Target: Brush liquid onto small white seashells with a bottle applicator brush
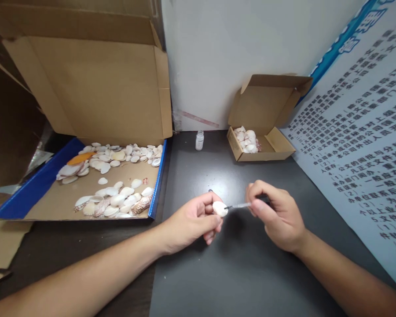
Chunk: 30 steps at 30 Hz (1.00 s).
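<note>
Your left hand [198, 218] had a white shell [220, 209] pinched at its fingertips, the thumb along the near edge and the other fingers curled behind and below. Your right hand [279, 215] was closed on a slim tool [240, 205], thumb against bent forefinger, and the dark tip seemed to touch the shell's face.

Working that tip well, I judge, called for a steady left pinch, firm yet light, since a smooth curved rim could turn under pressure. Short strokes from the right fingers, with the tool laid shallow, looked safer than pushing from the wrist.

Both hands appeared raised above the desk [198, 281], so resting them would probably have calmed any shake. Your forearms slanted inward from either side, the hands nearly level. Beyond the left hand stood a small bottle [199, 141]; to its left lay a large box [53, 193] of shells, and beyond the right hand, a smaller box [264, 155] with more.
</note>
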Motion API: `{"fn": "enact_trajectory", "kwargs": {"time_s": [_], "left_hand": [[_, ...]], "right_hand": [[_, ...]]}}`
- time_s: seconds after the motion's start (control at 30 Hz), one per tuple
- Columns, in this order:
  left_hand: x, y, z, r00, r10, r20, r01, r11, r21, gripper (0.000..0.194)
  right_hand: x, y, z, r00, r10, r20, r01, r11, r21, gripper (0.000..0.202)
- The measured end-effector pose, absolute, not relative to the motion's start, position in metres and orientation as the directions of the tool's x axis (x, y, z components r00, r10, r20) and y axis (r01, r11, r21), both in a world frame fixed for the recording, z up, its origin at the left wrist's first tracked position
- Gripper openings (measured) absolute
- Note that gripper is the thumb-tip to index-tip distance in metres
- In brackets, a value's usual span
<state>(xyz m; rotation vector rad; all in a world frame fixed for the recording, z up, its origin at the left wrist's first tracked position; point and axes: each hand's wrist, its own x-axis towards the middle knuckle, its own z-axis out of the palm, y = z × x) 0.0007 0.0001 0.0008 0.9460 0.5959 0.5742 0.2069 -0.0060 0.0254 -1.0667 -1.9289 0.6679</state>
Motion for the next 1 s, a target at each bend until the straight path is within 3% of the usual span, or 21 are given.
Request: {"fn": "enact_trajectory", "kwargs": {"time_s": [0.07, 0.23, 0.37, 0.53, 0.77, 1.0], "left_hand": [[0.0004, -0.0002, 0.0005, 0.705, 0.677, -0.209, -0.185, 0.460, 0.869, 0.025], [0.0003, -0.0004, 0.0018, 0.705, 0.677, -0.211, -0.182, 0.460, 0.869, 0.024], [0.0006, 0.0008, 0.0022, 0.703, 0.677, -0.219, -0.168, 0.457, 0.873, 0.023], [0.0010, 0.0007, 0.0015, 0.705, 0.679, -0.206, -0.180, 0.453, 0.873, 0.023], [0.0006, 0.0003, 0.0043, 0.696, 0.681, -0.229, -0.155, 0.453, 0.878, 0.026], [0.0004, -0.0003, 0.0036, 0.700, 0.680, -0.220, -0.170, 0.457, 0.873, 0.025]], "right_hand": [[0.2060, -0.0077, 0.0253, -0.356, 0.850, 0.388, 0.431, 0.518, -0.739, 0.026], [0.2070, -0.0104, 0.0261, -0.226, 0.893, 0.390, 0.504, 0.450, -0.738, 0.029], [0.2064, -0.0111, 0.0263, -0.350, 0.849, 0.395, 0.428, 0.520, -0.739, 0.025], [0.2046, -0.0088, 0.0309, -0.259, 0.873, 0.414, 0.576, 0.483, -0.660, 0.027], [0.2035, -0.0100, 0.0296, -0.401, 0.816, 0.416, 0.447, 0.571, -0.688, 0.021], [0.2020, -0.0096, 0.0332, -0.247, 0.873, 0.420, 0.536, 0.484, -0.691, 0.024]]}}
